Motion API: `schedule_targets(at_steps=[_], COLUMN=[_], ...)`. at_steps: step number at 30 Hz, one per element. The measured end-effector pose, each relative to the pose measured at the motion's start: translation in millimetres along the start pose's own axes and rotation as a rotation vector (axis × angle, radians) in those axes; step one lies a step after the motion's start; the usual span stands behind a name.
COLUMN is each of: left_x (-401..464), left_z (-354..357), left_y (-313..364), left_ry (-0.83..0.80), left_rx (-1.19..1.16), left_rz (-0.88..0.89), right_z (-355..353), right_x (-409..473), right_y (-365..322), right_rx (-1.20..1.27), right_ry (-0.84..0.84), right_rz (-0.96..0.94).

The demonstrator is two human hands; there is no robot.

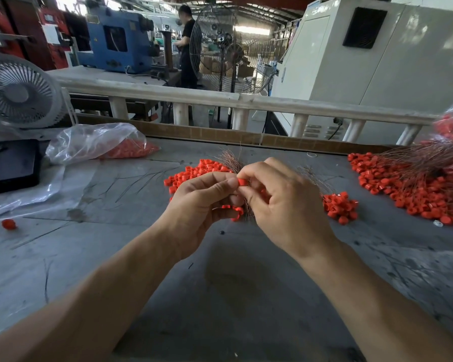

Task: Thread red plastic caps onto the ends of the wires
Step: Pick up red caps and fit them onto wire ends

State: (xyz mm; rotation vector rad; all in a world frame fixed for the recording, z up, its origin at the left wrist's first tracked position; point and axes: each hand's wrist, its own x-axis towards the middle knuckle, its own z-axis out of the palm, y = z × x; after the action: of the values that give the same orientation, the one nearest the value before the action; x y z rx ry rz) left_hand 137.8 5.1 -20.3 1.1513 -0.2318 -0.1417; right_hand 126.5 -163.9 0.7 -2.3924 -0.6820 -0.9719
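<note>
far left on the grey tabletop [63, 257]: a small fan [19, 92], a clear bag [94, 142] w/ red caps inside, and one stray cap [9, 224]. centre: left hand [199, 205] curls round a bundle of copper wires [232, 162] w/ a few capped ends below its fingers, while right hand [283, 202] pinches a red cap [242, 182] right at the left thumb, both hands touching, over a loose cap pile [194, 172]. right: a capped cluster [340, 207], then a big heap of capped wires [416, 189].

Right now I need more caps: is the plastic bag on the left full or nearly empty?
Nearly empty. The plastic bag lies slumped flat on the table, with red caps only in its right end.
</note>
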Motion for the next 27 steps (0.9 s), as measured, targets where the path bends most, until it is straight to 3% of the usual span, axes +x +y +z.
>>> schedule_targets(at_steps=[27], left_x=[3.7], left_z=[-9.3], left_y=[-1.0], left_ry=[0.062], left_rx=[0.095], left_rz=[0.123], right_z=[8.5], right_x=[-5.3], right_y=[3.3], right_rx=[0.258], right_ry=[-0.062], right_rz=[0.115])
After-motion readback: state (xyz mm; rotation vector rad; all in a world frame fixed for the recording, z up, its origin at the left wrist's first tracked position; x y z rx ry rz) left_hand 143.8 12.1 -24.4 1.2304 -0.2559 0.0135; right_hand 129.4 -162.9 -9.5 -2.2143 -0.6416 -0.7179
